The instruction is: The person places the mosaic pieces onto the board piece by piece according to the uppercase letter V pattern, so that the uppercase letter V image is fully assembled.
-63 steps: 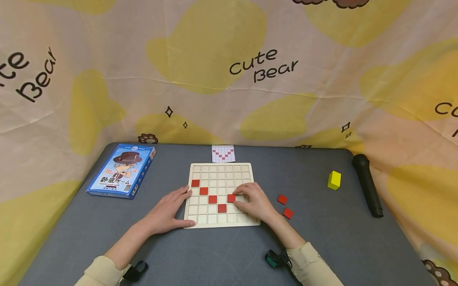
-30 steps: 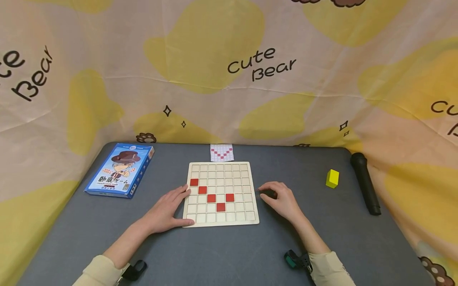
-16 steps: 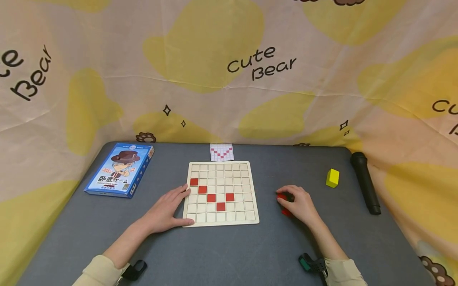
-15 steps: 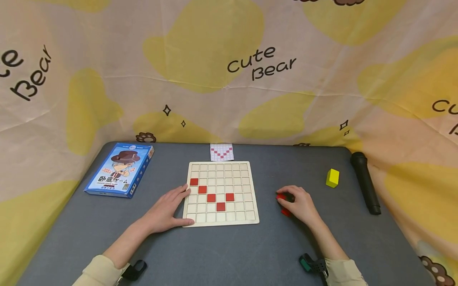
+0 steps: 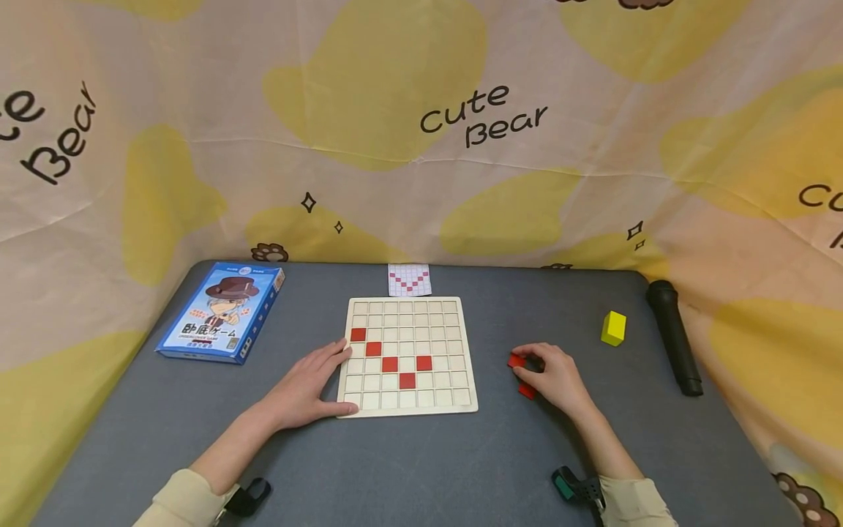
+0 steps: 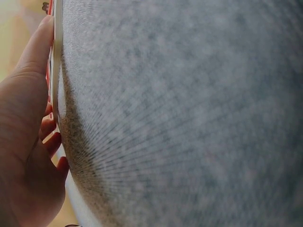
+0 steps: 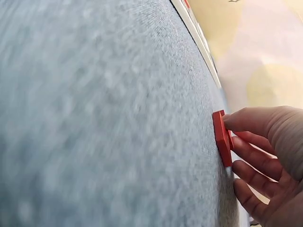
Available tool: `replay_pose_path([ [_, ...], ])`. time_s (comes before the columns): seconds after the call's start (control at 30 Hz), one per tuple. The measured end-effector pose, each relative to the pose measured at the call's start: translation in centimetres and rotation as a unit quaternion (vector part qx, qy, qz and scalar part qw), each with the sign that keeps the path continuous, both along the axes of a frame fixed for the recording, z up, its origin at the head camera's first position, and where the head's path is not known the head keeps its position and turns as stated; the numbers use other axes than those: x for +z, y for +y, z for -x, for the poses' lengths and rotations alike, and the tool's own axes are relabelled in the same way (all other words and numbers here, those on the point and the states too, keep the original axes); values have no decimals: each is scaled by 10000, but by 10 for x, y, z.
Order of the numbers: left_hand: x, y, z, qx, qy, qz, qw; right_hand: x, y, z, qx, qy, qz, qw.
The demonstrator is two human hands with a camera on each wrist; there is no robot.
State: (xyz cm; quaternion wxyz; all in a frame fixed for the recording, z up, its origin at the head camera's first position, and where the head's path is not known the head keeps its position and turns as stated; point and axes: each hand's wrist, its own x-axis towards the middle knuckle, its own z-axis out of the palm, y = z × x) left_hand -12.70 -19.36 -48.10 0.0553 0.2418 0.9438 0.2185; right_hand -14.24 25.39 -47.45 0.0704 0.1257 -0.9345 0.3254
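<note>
A cream gridded board (image 5: 441, 317) lies mid-table, with several red square tiles (image 5: 407, 380) set in its cells in a slanting V. My left hand (image 5: 299, 391) rests along the board's left side, fingers straight at the edge and thumb over the near left corner. Right of the board, my right hand (image 5: 553, 375) pinches a loose red tile (image 5: 516, 360) between thumb and index finger, low at the tabletop. Another red tile (image 5: 527, 391) lies just below, partly covered by the hand. In the right wrist view the red tiles (image 7: 220, 137) overlap at the thumb tip.
A small card (image 5: 410, 280) with a pink V pattern on a grid lies behind the board. To the left is a blue game box (image 5: 220, 315). A yellow block (image 5: 614, 328) and a black microphone (image 5: 675, 338) lie at the right. A printed curtain (image 5: 395, 146) hangs behind the table.
My right hand has let go of a red tile on the board, moved right off it, and taken hold of a loose tile. The left hand has stayed on the board's edge.
</note>
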Motion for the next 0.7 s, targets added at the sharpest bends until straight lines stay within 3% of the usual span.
replay_pose_path([
  [0.13,1,0,0,-46,51,27,10000,0,-9,3,3,149,69,9999],
  [0.43,2,1,0,-53,26,25,10000,3,-34,12,51,-283,232,9993],
  [0.7,1,0,1,-26,3,39,10000,4,-59,18,284,-307,372,9984],
])
